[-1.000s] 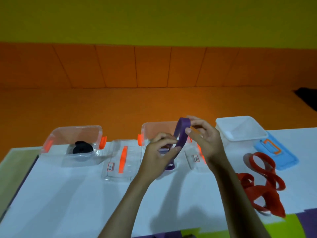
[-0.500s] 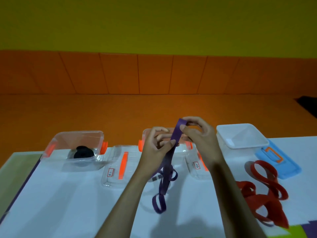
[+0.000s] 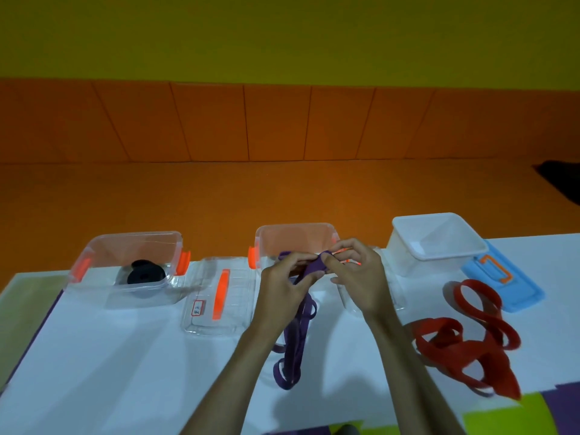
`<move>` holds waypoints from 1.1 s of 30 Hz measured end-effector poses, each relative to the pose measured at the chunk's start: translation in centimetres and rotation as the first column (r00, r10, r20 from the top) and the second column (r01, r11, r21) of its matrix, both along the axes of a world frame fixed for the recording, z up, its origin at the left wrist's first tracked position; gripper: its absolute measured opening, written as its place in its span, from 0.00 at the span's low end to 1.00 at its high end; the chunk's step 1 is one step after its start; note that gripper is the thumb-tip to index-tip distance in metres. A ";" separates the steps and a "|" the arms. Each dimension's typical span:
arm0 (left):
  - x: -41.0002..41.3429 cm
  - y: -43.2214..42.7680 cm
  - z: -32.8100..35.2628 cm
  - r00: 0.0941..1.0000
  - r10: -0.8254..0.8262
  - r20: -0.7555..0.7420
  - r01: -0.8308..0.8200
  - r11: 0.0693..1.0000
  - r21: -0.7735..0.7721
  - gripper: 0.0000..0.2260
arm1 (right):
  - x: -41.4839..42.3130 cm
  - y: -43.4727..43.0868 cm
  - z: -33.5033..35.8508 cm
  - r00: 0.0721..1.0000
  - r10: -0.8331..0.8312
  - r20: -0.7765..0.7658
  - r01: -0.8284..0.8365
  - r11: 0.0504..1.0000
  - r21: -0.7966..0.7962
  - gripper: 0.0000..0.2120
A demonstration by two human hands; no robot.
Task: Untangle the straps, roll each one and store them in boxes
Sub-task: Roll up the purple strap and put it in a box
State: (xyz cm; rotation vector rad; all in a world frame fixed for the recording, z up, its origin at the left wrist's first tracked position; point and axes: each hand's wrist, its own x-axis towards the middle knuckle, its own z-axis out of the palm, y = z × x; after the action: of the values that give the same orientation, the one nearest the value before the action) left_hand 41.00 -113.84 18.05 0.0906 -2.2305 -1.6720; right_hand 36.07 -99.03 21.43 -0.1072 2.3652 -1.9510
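Note:
A purple strap (image 3: 296, 337) hangs from both hands down to the white table (image 3: 125, 365), its lower loops lying there. My left hand (image 3: 282, 287) and my right hand (image 3: 357, 277) pinch the strap's top end together in front of the middle clear box (image 3: 295, 237) with orange clips. A red strap (image 3: 464, 337) lies tangled on the table at the right. A black strap (image 3: 145, 272), rolled up, sits inside the left clear box (image 3: 94, 262). A white box (image 3: 436, 243) stands open at the back right.
A clear lid (image 3: 219, 299) with an orange handle lies between the left and middle boxes. Another clear lid (image 3: 392, 293) is partly hidden under my right hand. A blue lid (image 3: 514, 287) lies right of the white box. An orange floor lies beyond the table.
The strap's top end has come down from a raised loop to a small fold pinched between both hands. More of the strap now lies in loops on the table.

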 end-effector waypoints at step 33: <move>1.0 -0.7 -1.4 0.977 0.169 -0.131 -0.155 0.981 0.116 0.11 | 2.4 -2.3 -2.3 0.872 0.211 0.442 0.023 0.884 -0.467 0.12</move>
State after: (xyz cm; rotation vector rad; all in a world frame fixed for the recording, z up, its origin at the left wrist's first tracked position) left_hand 42.02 -114.53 16.67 0.1709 -1.9766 -1.6527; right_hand 38.47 -101.38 19.17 0.2118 1.5316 -2.1364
